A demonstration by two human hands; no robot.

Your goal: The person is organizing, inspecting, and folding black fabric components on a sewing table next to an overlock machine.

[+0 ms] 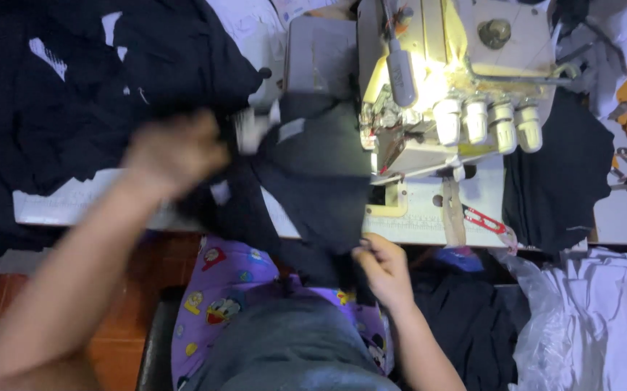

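A piece of black fabric (313, 174) lies across the sewing table and hangs over its front edge, reaching up to the needle area of the cream overlock sewing machine (458, 87). My left hand (176, 152), blurred by motion, grips the fabric's left side above the table. My right hand (382, 268) pinches the lower hanging edge of the same fabric just below the table's front edge. A lamp lights the machine's needle area.
A heap of black cloth (74, 94) covers the table's left. More black fabric (556, 174) drapes right of the machine. Red thread snips (484, 219) lie on the white table (415, 217). White plastic bags (596, 318) sit at lower right; purple patterned cloth (241, 282) covers my lap.
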